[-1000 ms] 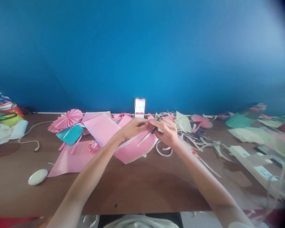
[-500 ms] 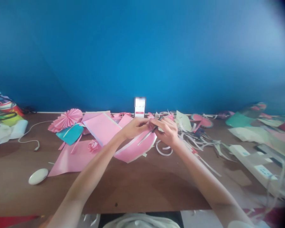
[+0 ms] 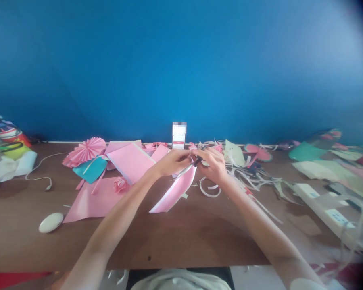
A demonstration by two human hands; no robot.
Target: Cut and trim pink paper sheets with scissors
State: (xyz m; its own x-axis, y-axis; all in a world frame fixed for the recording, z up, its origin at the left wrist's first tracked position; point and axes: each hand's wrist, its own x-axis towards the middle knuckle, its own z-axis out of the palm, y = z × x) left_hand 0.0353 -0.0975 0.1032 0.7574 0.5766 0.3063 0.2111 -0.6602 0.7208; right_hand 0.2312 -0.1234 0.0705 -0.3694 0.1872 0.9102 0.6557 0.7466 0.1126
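A pink paper piece with a pale edge hangs from the closed fingers of my left hand, over the middle of the brown table. My right hand is closed on scissors with dark handles; their blades point down and left beside the paper. The fingertips of both hands nearly meet. To the left lie a flat pink sheet, a pink paper rose, a teal paper piece and a pleated pink fan.
A lit phone stands against the blue wall. White paper strips are heaped right of my hands. A power strip lies at the far right, and a white oval object at the left. A cable curves behind it.
The pink paper in my left hand has turned and now hangs narrower and steeper. The scissors have tilted slightly and sit closer to my left hand. Both hands stay in nearly the same place.
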